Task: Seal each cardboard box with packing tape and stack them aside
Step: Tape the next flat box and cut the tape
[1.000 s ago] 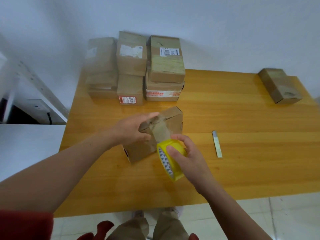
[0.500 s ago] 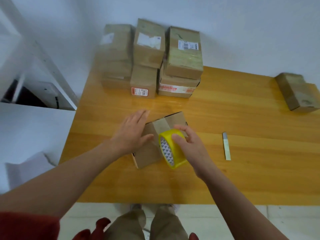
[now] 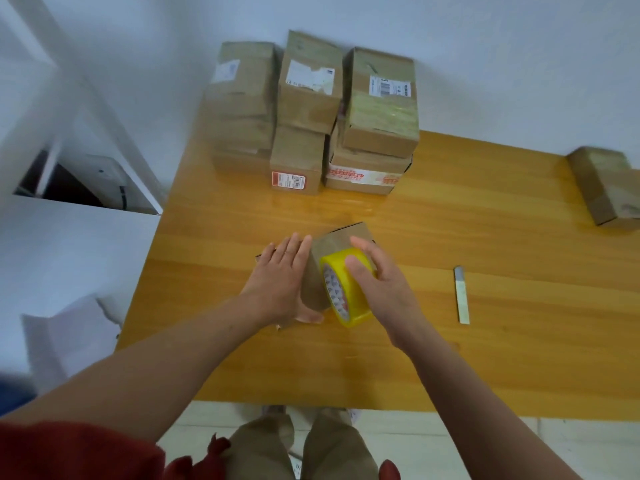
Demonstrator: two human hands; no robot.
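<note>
A small brown cardboard box (image 3: 341, 241) lies on the wooden table (image 3: 485, 358) in front of me, mostly covered by my hands. My left hand (image 3: 280, 282) lies flat on its left part with fingers straight and the thumb on the near side. My right hand (image 3: 377, 285) grips a yellow roll of packing tape (image 3: 341, 289) that stands on edge against the box's near right side. A strip of tape runs over the box top.
Several stacked cardboard boxes (image 3: 311, 112) stand at the table's far left against the wall. One more box (image 3: 606, 185) lies at the far right edge. A utility knife (image 3: 461, 294) lies right of my hands. A white shelf (image 3: 79, 188) stands left of the table.
My left hand went from gripping the tilted box to lying flat on it. The box now sits lower on the table. The tape roll moved nearer along the box.
</note>
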